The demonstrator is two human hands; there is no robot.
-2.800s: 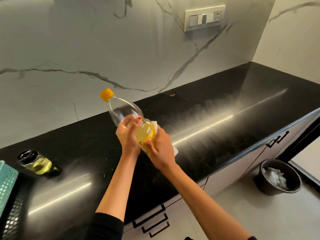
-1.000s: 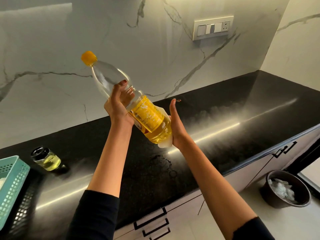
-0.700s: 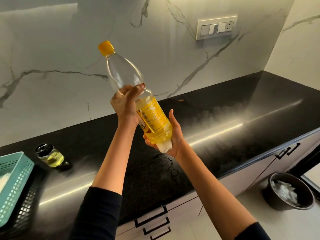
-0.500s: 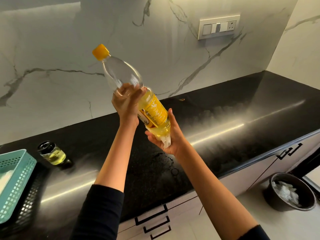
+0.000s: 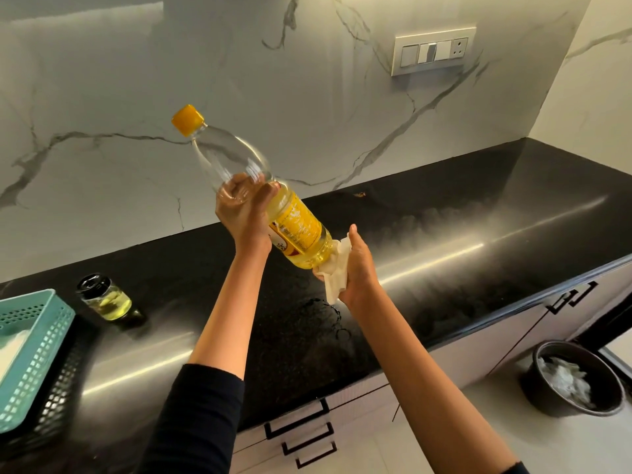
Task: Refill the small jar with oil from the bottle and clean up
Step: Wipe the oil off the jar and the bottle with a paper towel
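The clear plastic oil bottle with yellow cap and label (image 5: 297, 230) hangs tilted above the black tabletop (image 5: 478, 217), its middle wrapped by the fingers of the left hand (image 5: 242, 213). The right hand (image 5: 359, 268) clutches a crumpled white tissue (image 5: 333, 280) against its base. Wiping right round the base with a steady hold seems wise. The small black-lidded glass jar (image 5: 106, 297) stands on the tabletop well apart, to the left.

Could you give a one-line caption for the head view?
Left hand holds the capped oil bottle tilted; right hand presses a tissue against its base.
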